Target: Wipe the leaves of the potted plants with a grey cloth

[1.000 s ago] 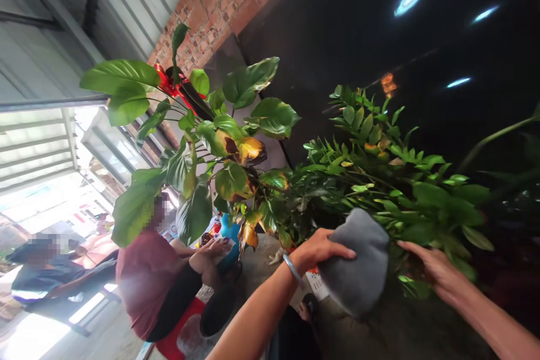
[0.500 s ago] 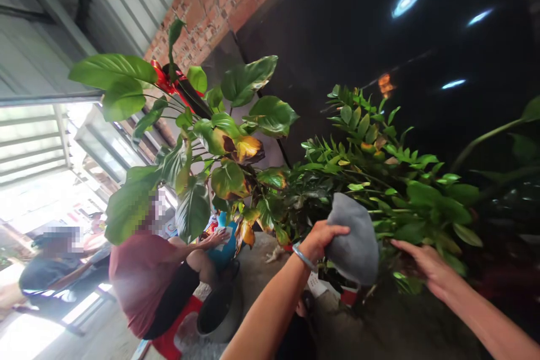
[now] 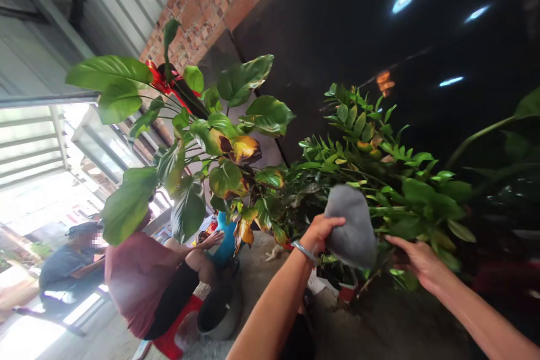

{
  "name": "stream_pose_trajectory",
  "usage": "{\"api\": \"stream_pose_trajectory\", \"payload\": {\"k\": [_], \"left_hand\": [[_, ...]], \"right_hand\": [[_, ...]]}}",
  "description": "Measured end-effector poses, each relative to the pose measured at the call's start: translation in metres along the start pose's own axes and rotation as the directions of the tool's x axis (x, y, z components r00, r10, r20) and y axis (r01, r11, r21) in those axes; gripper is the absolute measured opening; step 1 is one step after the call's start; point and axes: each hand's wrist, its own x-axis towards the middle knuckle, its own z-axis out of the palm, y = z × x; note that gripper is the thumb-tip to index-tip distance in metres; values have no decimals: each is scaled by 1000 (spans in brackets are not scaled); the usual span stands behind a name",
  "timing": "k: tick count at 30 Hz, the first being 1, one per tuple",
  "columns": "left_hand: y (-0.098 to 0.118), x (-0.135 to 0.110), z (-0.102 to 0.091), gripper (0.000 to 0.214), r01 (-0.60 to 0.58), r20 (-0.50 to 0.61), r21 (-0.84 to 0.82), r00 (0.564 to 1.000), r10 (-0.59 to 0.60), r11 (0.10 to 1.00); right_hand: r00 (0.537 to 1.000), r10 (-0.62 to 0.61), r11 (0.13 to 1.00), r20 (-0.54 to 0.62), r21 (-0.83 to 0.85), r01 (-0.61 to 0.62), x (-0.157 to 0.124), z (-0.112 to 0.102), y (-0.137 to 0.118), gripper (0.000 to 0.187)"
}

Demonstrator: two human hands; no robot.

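Note:
My left hand, with a metal bangle on the wrist, is closed on a grey cloth and presses it against the small-leaved green plant. My right hand reaches into the same plant from the right, its fingers under the stems and partly hidden by leaves. A red-rimmed pot shows below the cloth.
A big-leaved plant with yellowing leaves and a red ribbon stands to the left. A seated person in a maroon shirt touches a blue pot; a second person sits further left. A dark wall is behind.
My left hand has carried the grey cloth upward along the small-leaved plant. My right hand has shifted slightly up and left into the leaves. The view has drifted a little.

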Motion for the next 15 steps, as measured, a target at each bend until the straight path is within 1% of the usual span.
{"api": "stream_pose_trajectory", "payload": {"k": [2,4,5,7,9,10,11,12,13,14,15], "left_hand": [[-10,-11,-8,40,98,85,76,991,-104,992],[-3,-27,-19,45,141,195,156,966,-170,978],[6,-35,-23,46,130,243,180,955,-172,975],[23,-47,-25,49,45,302,165,949,-94,985],[33,-50,-17,52,-61,301,72,953,36,996],[33,-50,-11,53,-104,282,16,955,96,994],[28,-48,-4,54,-125,259,-25,958,128,992],[21,-46,2,55,-115,245,-36,962,121,993],[12,-45,6,56,-79,244,-4,967,78,997],[2,-45,9,55,-33,255,76,967,12,997],[-7,-46,8,53,7,269,194,961,-60,981]], "right_hand": [[1000,5,1000,4,-11,-5,-2,-2,-1,22],[1000,7,1000,15,-12,-7,-2,-5,-2,22],[1000,8,1000,21,-9,-8,-1,-7,-2,21],[1000,8,1000,24,-9,-8,2,-8,-2,18],[1000,3,1000,23,-18,-2,5,-8,-1,15],[1000,-3,1000,26,-24,3,7,-7,1,15],[999,-10,1000,35,-28,11,8,-7,2,16],[999,-19,999,48,-31,21,8,-6,3,16],[998,-27,999,60,-31,29,8,-6,5,17],[997,-35,999,69,-30,37,8,-5,6,18],[997,-42,999,71,-31,44,8,-6,7,19]]}}
